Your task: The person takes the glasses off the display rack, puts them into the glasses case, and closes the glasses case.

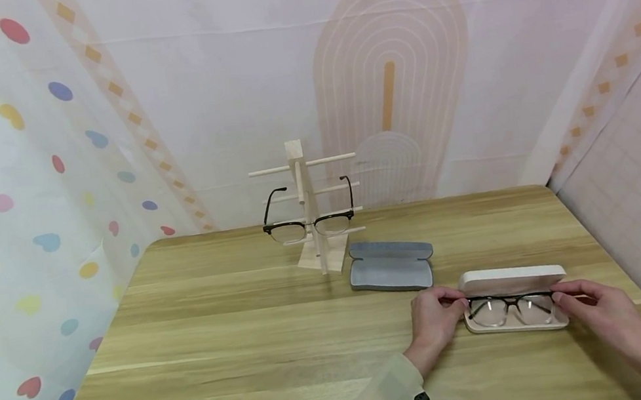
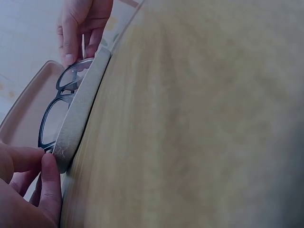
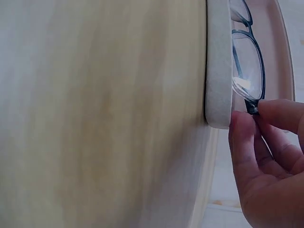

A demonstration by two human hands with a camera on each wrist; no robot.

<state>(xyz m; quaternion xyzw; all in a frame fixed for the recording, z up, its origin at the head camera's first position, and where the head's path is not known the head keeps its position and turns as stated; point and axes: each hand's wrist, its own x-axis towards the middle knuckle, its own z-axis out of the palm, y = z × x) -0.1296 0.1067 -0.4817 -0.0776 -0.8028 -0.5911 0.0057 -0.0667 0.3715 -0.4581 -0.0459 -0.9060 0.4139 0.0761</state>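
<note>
Black-framed eyeglasses (image 1: 509, 301) lie within an open white glasses case (image 1: 519, 330), lenses toward the front. My left hand (image 1: 436, 319) pinches their left corner between thumb and fingers, at the case's left end. At the other end, my right hand (image 1: 603, 313) pinches the right corner the same way. The right wrist view shows thumb and index finger at the frame's hinge (image 3: 252, 107), beside the case wall (image 3: 219, 66). In the left wrist view both hands hold the glasses (image 2: 54, 111) from opposite ends, with the pink-lined lid (image 2: 28, 114) raised behind.
An open grey glasses case (image 1: 391, 274) sits left of the white one. Behind it a wooden display stand (image 1: 296, 153) with several pegs carries a second pair of half-rimmed glasses (image 1: 332, 225). The wooden table (image 1: 225, 356) backs onto a patterned curtain (image 1: 223, 72).
</note>
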